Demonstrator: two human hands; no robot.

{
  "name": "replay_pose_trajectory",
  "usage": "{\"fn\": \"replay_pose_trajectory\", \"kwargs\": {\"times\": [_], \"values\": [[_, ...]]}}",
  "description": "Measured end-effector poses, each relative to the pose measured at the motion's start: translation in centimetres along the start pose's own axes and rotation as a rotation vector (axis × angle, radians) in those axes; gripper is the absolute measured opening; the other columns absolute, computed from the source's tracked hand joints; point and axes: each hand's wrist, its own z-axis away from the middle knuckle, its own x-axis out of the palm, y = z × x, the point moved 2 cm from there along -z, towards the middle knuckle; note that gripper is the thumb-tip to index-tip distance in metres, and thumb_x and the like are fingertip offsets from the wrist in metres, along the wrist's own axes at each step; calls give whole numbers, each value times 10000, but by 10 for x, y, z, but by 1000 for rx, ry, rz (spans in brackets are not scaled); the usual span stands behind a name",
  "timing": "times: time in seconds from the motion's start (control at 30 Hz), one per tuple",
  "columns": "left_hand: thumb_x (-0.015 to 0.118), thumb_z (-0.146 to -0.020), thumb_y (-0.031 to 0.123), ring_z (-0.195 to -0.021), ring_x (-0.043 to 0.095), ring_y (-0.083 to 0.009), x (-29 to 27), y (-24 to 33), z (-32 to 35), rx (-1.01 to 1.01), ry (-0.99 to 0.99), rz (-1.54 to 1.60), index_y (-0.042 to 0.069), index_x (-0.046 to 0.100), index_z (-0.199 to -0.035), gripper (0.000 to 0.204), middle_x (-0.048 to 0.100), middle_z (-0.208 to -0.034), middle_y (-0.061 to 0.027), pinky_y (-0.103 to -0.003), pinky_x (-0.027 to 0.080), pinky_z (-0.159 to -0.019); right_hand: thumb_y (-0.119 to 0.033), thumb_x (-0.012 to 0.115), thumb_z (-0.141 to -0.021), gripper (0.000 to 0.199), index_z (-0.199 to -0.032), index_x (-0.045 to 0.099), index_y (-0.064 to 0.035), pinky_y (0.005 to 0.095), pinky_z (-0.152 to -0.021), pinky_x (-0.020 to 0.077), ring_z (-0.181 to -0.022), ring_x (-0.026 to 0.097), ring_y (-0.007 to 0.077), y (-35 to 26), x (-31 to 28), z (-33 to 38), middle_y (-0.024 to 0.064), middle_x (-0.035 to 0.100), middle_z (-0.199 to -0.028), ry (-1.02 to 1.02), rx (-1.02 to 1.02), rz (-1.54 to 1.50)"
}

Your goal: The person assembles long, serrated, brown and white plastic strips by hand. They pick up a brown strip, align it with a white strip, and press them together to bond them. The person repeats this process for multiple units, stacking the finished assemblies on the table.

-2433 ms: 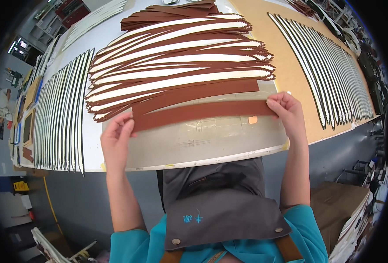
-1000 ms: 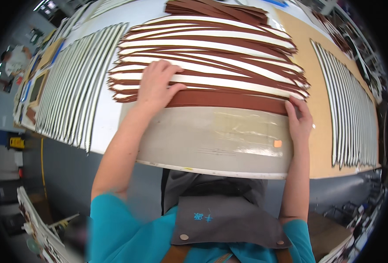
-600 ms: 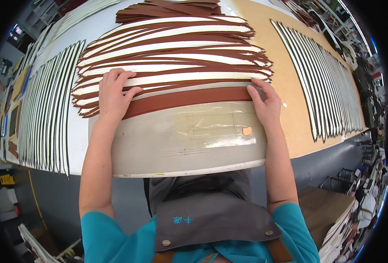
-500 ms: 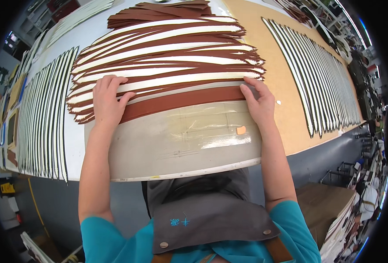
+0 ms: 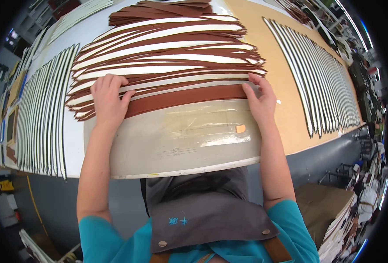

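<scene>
The left hand (image 5: 108,98) and right hand (image 5: 260,98), fingers spread, press flat on opposite ends of the nearest brown strip (image 5: 185,97), lying at the near edge of the fanned strip pile (image 5: 167,57) on the bench (image 5: 290,114); it appears thin, light and limp, best gripped at both ends.

Brown strip (image 5: 185,97), brown-and-white striped pile (image 5: 167,48)

striped strips (image 5: 40,118) left | striped strips (image 5: 321,74) right | cardboard box (image 5: 325,206)
</scene>
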Motion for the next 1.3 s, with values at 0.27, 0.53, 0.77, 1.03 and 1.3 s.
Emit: {"fn": "replay_pose_trajectory", "kwargs": {"times": [0.27,0.53,0.77,1.03,1.3], "values": [[834,-799,173,-1015,593,-252,4,-7,3,-14,-59,14,116,694,-996,249,652,-973,-19,-415,396,-968,-158,780,-887,414,-1291,690,-137,371,-1014,461,-1208,572,246,3,-5,-2,99,629,-1278,-10,-31,61],[819,-807,132,-1011,601,-244,4,-6,8,-38,-80,109,97,694,-990,224,644,-970,-19,-429,397,-1022,-182,783,-897,457,-1342,677,-178,358,-971,457,-1191,568,221,10,-6,-3,92,583,-1343,-16,-38,70],[821,-792,109,-1010,601,-246,0,-9,13,-39,-95,97,93,693,-954,208,634,-976,-16,-436,401,-1019,-168,760,-918,474,-1376,646,-125,389,-1120,416,-1340,527,265,9,-1,-6,112,558,-1447,-39,-78,56],[817,-809,162,-999,609,-244,-15,-29,20,-93,0,-44,96,710,-925,171,668,-965,-16,-423,388,-998,-171,762,-912,466,-1361,656,-112,386,-1112,429,-1332,535,277,11,-5,-4,114,570,-1444,-34,-52,86],[756,-899,159,-911,604,-223,-59,-26,12,-26,148,56,97,716,-932,81,669,-860,-10,-382,370,-950,-105,764,-877,322,-1197,729,-122,359,-996,484,-1147,597,257,9,0,-7,82,626,-1211,35,-26,80]]}}
